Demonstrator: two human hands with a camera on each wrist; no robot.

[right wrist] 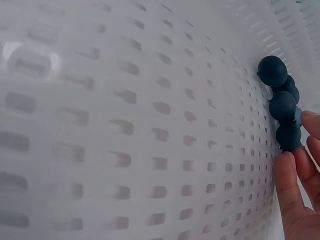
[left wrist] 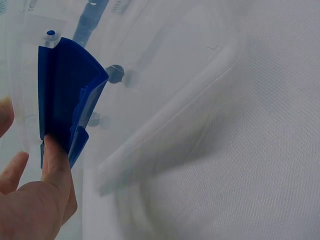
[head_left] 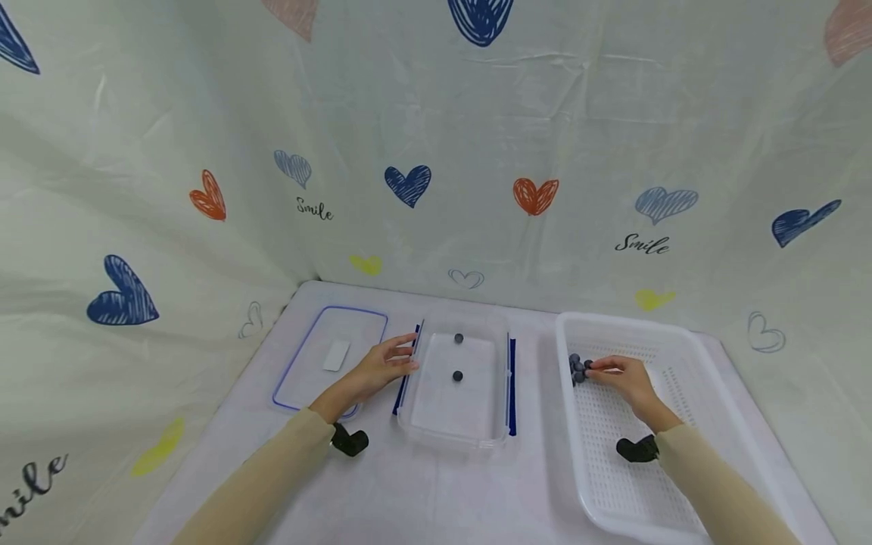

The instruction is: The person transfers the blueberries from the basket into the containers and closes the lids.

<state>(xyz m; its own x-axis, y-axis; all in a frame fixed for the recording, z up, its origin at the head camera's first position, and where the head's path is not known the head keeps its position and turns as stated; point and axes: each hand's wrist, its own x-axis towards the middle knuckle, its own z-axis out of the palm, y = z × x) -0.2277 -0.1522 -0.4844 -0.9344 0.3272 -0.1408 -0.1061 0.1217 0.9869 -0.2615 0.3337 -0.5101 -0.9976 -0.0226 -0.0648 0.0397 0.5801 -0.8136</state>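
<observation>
**Small berries at the right hand's fingertips, to the right of the box**

The bunch of berries (head_left: 579,368) lay to the right of the box (head_left: 446,435), inside the basket (head_left: 613,454), close against the basket wall nearest the box. Two more berries sat apart from each other on the box's floor.

The right hand (head_left: 630,382), also right of the box, had its fingertips touching the bunch, thumb to one side and fingers to the other; I could not tell whether a berry was clamped between them. The left hand (head_left: 381,367), at the box's left side, had its fingers apart and mostly straight, gripping nothing, with a finger against the left clip (left wrist: 65,90).

Each berry looked light and round, probably firm but tender-skinned, apt to roll if nudged and to bruise if squeezed. A gentle fingertip pinch across its middle seemed the best hold, taken from the side facing away from the box, since the basket wall hemmed in the other.

That wall was the nearest edge toward the box. Past it came a strip of table (head_left: 538,454), then the box's right rim, with the right clip (head_left: 512,386) folded outward. The box stood uncovered, its lid (head_left: 306,375) lying flat to its left. The left arm crowded that side, so the right looked roomier.
</observation>
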